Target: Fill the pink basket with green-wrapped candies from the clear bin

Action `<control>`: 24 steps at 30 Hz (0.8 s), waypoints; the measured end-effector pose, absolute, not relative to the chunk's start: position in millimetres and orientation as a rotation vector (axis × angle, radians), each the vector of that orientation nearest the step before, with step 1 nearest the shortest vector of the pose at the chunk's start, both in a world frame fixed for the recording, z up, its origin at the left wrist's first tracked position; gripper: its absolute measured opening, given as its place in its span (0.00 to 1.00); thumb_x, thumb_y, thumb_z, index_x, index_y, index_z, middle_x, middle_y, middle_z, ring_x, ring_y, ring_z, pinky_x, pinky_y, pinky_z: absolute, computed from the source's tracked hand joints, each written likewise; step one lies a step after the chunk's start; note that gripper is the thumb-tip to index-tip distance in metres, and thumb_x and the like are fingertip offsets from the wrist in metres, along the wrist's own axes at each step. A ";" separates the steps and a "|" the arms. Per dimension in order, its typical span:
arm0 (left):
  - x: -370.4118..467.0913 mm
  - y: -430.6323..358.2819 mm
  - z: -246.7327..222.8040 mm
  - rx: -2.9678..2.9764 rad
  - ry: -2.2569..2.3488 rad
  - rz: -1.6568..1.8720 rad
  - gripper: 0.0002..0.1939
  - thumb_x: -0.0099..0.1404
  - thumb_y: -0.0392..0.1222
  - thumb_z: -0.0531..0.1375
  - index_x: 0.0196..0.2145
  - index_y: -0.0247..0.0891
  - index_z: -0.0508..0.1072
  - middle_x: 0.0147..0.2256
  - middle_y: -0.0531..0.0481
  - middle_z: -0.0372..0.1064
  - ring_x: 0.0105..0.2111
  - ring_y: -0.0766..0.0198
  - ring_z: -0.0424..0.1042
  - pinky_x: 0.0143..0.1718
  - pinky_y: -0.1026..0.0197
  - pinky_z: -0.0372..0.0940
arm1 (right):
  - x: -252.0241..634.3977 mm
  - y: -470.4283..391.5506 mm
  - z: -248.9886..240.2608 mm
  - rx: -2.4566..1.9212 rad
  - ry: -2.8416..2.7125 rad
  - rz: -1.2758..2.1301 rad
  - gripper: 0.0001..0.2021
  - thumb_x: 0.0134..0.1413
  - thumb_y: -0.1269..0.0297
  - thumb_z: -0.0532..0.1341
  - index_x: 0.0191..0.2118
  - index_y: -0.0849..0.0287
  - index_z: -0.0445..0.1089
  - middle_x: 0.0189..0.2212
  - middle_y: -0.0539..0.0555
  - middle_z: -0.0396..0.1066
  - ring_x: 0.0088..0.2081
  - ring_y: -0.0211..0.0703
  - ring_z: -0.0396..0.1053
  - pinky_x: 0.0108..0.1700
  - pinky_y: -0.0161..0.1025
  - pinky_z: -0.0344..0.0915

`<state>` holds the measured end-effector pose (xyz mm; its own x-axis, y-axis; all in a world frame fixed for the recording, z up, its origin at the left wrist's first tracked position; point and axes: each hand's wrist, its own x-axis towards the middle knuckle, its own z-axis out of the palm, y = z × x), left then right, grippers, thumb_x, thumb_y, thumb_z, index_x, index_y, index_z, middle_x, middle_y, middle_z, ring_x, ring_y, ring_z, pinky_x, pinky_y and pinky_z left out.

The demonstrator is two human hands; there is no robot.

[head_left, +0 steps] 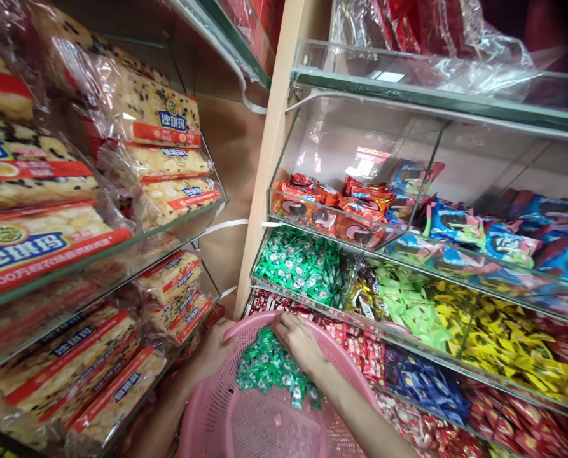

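A pink plastic basket (248, 324) with perforated walls is tilted in front of the shelves. My left hand (217, 346) grips its rim at the upper left, fingers closed around the edge. Inside lies a loose heap of green-wrapped candies (269, 366). My right hand (296, 340) reaches into the basket from the right, its curled fingers on the far side of the heap; the fingertips are partly hidden among the wrappers. Just beyond the basket, a clear shelf bin holds more of the same green candies (303, 264).
Glass edges of bins hold yellow candies (498, 337), light green candies (405, 299) and blue candies (424, 381). Red cookie packs (312, 203) and blue cookie packs (455, 222) sit above. Packaged puffed-rice cakes (154, 121) fill the left shelves. A wooden post (269, 152) stands between.
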<state>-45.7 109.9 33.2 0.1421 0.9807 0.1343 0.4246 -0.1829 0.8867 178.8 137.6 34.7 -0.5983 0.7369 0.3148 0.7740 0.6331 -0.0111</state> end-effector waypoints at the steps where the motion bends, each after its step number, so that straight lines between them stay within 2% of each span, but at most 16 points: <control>1: -45.9 110.1 32.5 1.712 1.359 1.000 0.12 0.55 0.35 0.53 0.34 0.34 0.75 0.34 0.49 0.73 0.36 0.58 0.70 0.39 0.60 0.63 | 178.5 138.0 33.7 -1.226 -2.568 -0.186 0.11 0.63 0.68 0.48 0.37 0.56 0.67 0.35 0.52 0.66 0.39 0.41 0.63 0.42 0.38 0.56; 7: -46.8 110.5 29.6 1.718 1.363 1.001 0.11 0.55 0.35 0.53 0.33 0.34 0.75 0.34 0.48 0.73 0.35 0.59 0.70 0.39 0.60 0.63 | 179.6 138.2 33.1 -1.226 -2.573 -0.232 0.11 0.63 0.61 0.49 0.42 0.56 0.67 0.36 0.53 0.66 0.40 0.42 0.61 0.43 0.40 0.55; 16: -45.9 112.1 31.0 1.709 1.386 0.978 0.12 0.57 0.38 0.54 0.34 0.33 0.75 0.33 0.48 0.72 0.35 0.58 0.69 0.38 0.59 0.63 | 174.7 133.5 40.4 -1.232 -2.571 -0.238 0.12 0.63 0.59 0.49 0.42 0.56 0.68 0.36 0.54 0.67 0.40 0.43 0.62 0.43 0.40 0.56; 24: -45.6 113.8 30.0 1.674 1.326 1.034 0.13 0.55 0.38 0.56 0.37 0.35 0.76 0.33 0.48 0.73 0.36 0.57 0.71 0.40 0.59 0.63 | 166.8 125.0 115.9 -1.101 -2.389 -0.274 0.14 0.64 0.59 0.47 0.45 0.56 0.67 0.36 0.55 0.67 0.38 0.42 0.62 0.40 0.38 0.55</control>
<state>-45.6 113.8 30.0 0.1369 0.9807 0.1398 0.3750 -0.1819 0.9090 166.8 125.0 115.9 -0.5532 0.6573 0.5118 0.7561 0.6540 -0.0227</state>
